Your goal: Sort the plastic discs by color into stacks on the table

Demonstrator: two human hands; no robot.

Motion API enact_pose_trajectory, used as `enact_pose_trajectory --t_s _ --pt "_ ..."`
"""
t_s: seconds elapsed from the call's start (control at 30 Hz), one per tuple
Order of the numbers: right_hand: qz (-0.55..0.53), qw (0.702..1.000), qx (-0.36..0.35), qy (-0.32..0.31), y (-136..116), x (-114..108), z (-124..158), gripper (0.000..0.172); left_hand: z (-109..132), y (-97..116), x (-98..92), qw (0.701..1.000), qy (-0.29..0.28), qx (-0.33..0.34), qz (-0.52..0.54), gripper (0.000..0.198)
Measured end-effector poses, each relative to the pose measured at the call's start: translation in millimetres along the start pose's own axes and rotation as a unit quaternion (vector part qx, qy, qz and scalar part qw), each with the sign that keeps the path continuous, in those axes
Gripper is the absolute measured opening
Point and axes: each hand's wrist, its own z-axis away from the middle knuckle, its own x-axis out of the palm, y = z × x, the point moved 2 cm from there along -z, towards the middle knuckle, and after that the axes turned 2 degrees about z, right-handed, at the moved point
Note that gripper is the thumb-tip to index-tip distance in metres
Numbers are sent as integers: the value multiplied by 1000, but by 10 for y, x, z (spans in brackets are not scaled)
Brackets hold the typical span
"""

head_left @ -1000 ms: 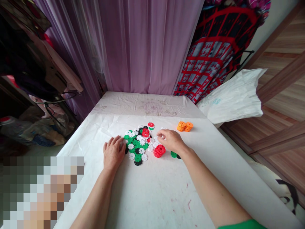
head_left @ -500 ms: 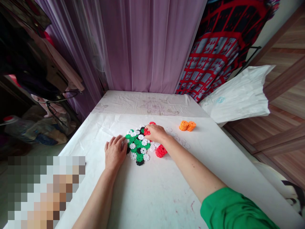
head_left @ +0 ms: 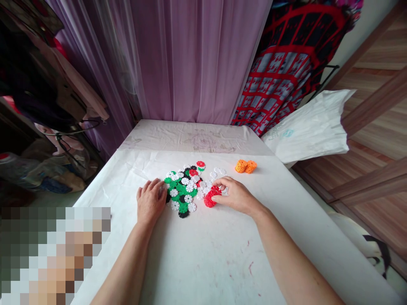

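A pile of snowflake discs in green, white, black and red is spread over the middle of the table. My left hand lies at the pile's left edge, palm down, its fingers stretched out and touching the outermost discs. On the pile's right side stands a leaning stack of red snowflake discs. My right hand pinches a red snowflake disc between thumb and fingers at the top of that stack. White discs lie behind the right hand, partly hidden by it.
Two orange stacks of discs stand together at the back right of the white-covered table. A white bag hangs over the table's right edge. A purple curtain hangs behind; clothes hang at the left.
My right hand has moved from the far side of the pile, right and nearer, to the red stack. A red disc it was at now lies on the pile. My left hand stays put.
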Motion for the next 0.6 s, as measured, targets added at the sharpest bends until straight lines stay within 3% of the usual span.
enact_pose_trajectory --t_s 0.33,0.47,0.6 --pt "0 1000 4 -13 -7 -41 7 41 2 20 -18 1000 6 4 -5 36" --pt "6 1000 13 26 83 -72 -241 16 -1 14 -13 1000 3 5 -8 36" --pt "39 999 -26 -22 79 102 -604 12 1 4 -6 1000 -2 5 -10 37"
